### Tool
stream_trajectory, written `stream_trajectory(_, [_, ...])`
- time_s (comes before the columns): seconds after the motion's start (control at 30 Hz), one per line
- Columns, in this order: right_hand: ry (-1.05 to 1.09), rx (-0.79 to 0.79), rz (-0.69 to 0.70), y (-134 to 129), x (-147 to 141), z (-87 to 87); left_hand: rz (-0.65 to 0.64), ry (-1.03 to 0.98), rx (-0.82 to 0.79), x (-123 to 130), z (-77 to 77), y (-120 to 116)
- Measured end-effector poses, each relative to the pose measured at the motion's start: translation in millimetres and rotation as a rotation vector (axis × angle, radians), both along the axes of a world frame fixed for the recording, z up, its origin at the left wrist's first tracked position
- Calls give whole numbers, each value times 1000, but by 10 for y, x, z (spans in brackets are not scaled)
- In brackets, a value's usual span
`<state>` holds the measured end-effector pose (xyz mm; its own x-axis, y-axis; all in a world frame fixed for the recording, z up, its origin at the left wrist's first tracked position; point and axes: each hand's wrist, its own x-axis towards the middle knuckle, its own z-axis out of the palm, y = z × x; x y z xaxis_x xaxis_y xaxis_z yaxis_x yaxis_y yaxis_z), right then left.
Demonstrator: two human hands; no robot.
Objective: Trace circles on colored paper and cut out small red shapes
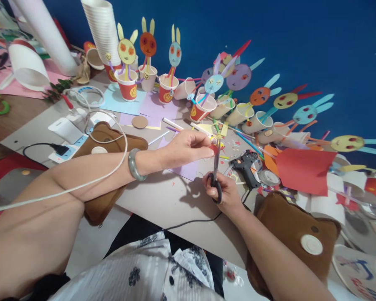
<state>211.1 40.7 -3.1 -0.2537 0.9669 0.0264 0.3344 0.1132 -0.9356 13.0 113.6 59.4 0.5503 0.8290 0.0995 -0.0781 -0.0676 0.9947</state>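
Note:
My right hand (228,195) is closed round the black handles of a pair of scissors (217,161), whose blades point up and away from me. Pinched in the fingertips of my left hand (188,149) is a small red paper piece (215,148), right beside the blades. Whether the blades touch the paper I cannot make out. Below and around both hands, small paper scraps (235,149) are scattered on the table. A black hot glue gun (247,167) lies just right of the scissors, and a purple paper sheet (188,169) is under my left hand.
Paper cups with rabbit-faced figures (131,85) line the blue wall. Tall stacked cups (102,33) stand at the back left. Brown cushions (288,238) lie on both sides. A white cable (90,182) crosses my left arm; red paper (303,169) is at right.

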Motion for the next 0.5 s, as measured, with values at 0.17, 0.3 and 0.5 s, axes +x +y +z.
stream_trajectory(0.17, [15,5,0,1,7,-3,6,-10,-4,-2,-5,4])
stream_trajectory(0.3, [13,2,0,-4,6,7,1,-21,-16,-1,5,3])
stream_trajectory(0.5, [34,11,25,-6,9,14,-3,-30,-15,-4,11,4])
